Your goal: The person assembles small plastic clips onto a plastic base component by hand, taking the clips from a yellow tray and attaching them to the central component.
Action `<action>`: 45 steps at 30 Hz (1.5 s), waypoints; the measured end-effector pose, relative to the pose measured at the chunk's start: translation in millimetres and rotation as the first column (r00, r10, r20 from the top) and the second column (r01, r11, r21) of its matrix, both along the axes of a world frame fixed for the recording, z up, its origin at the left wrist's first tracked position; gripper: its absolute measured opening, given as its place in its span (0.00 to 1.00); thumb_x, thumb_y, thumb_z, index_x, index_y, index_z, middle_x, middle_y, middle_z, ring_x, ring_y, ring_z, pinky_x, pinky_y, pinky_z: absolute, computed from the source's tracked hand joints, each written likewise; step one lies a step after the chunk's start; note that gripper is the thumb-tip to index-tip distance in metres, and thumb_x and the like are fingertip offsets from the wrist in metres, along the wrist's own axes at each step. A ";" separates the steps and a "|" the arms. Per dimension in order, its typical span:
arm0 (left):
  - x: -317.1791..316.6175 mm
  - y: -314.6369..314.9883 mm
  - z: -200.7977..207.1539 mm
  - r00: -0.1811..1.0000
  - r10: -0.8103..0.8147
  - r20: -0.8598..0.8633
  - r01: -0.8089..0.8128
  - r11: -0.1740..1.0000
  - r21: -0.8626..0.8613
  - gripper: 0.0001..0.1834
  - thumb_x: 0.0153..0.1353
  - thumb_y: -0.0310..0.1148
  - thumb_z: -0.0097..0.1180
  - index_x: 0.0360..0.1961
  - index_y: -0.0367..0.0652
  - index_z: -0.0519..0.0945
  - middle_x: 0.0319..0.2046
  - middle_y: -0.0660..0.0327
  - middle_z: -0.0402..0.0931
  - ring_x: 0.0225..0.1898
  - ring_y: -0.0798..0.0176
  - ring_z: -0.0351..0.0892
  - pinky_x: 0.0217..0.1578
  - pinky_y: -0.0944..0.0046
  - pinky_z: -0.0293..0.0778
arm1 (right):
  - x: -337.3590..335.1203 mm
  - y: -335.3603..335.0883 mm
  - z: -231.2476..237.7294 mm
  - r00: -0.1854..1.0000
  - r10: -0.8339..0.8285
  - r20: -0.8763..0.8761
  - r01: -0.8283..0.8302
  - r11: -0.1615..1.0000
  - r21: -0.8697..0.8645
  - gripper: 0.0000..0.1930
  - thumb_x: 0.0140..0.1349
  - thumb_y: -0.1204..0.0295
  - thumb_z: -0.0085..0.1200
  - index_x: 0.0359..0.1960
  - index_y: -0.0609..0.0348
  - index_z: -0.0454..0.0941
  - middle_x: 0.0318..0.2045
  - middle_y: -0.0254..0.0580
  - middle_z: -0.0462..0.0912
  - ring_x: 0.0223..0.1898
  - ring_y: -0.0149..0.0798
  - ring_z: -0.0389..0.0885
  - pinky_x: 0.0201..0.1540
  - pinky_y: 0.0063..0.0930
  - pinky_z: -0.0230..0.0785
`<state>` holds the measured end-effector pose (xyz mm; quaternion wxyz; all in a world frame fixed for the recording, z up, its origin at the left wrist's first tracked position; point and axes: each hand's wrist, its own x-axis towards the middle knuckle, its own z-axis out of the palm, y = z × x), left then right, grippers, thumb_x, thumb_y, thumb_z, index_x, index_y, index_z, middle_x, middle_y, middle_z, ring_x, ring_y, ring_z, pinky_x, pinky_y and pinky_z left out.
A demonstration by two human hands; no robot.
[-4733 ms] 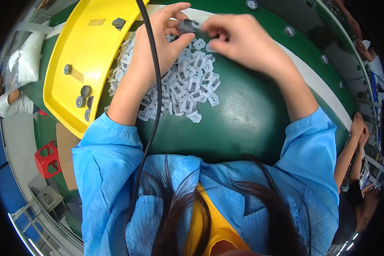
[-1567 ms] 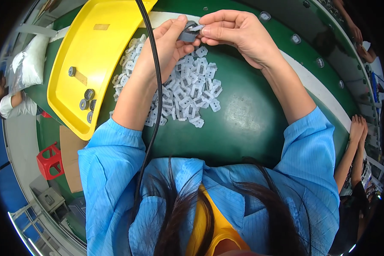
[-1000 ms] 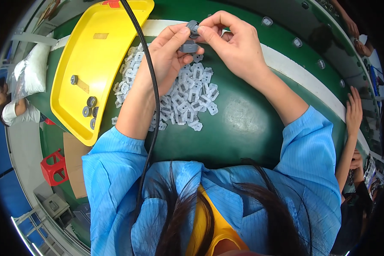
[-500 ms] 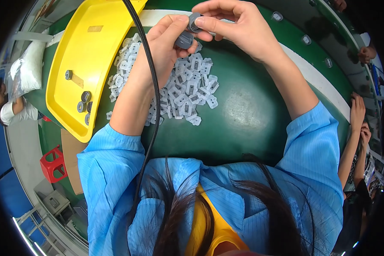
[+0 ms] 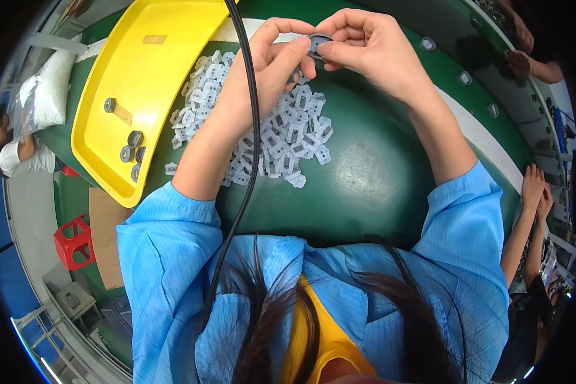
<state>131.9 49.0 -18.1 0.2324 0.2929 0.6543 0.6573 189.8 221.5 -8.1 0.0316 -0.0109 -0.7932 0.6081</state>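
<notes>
Through a wide fisheye worn on the head's left, we look steeply down past the shirt (image 5: 166,269), nearest us below the grip, onto the left hand (image 5: 278,61) and right hand (image 5: 372,56), both close, with the strip (image 5: 480,134) right of the grip curving toward our rim.

On your left, a bulging white bag (image 5: 49,96) lies near a co-worker in a white top (image 5: 20,155). Lower down you have a red stool (image 5: 65,245) just beside some brown cardboard (image 5: 104,237), with a pale boxy device (image 5: 75,298) below them and blue panels (image 5: 19,281) farther left. A black cable (image 5: 252,96) runs down in front of you. On your right sits another co-worker in a dark top (image 5: 525,326).
</notes>
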 end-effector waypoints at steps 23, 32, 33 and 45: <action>-31.4 -13.8 -17.3 0.964 0.264 -0.030 -0.265 0.952 -0.153 0.20 0.66 0.46 0.48 0.46 0.41 0.77 0.23 0.69 0.73 0.20 0.79 0.65 0.23 0.81 0.62 | -15.8 28.0 -25.9 0.879 -0.071 -0.472 0.426 0.563 0.708 0.08 0.54 0.68 0.57 0.30 0.60 0.80 0.26 0.38 0.81 0.30 0.38 0.77 0.34 0.28 0.69; -28.6 -8.0 -24.0 0.948 0.141 -0.285 -0.172 0.981 -0.085 0.20 0.53 0.26 0.63 0.47 0.36 0.73 0.32 0.65 0.75 0.27 0.78 0.73 0.28 0.80 0.70 | -5.1 -22.7 -33.5 0.971 0.030 -0.237 0.128 0.772 0.623 0.08 0.48 0.69 0.63 0.25 0.60 0.83 0.25 0.42 0.81 0.28 0.42 0.78 0.37 0.31 0.72; -28.0 -6.3 -25.4 0.919 0.166 -0.357 -0.207 0.975 -0.079 0.21 0.52 0.25 0.64 0.47 0.35 0.72 0.32 0.64 0.75 0.28 0.77 0.74 0.29 0.80 0.71 | -7.3 -18.8 -31.8 0.972 0.025 -0.234 0.130 0.773 0.621 0.08 0.48 0.69 0.63 0.25 0.60 0.83 0.25 0.42 0.81 0.28 0.42 0.78 0.37 0.31 0.72; -17.3 -1.6 -25.3 0.860 0.075 -0.504 -0.187 0.967 -0.175 0.21 0.50 0.25 0.63 0.48 0.41 0.76 0.25 0.65 0.75 0.25 0.77 0.72 0.27 0.76 0.70 | -10.3 -6.6 -20.2 0.996 -0.004 -0.093 -0.002 0.998 -0.065 0.07 0.56 0.71 0.59 0.32 0.62 0.80 0.28 0.31 0.80 0.32 0.22 0.74 0.39 0.17 0.67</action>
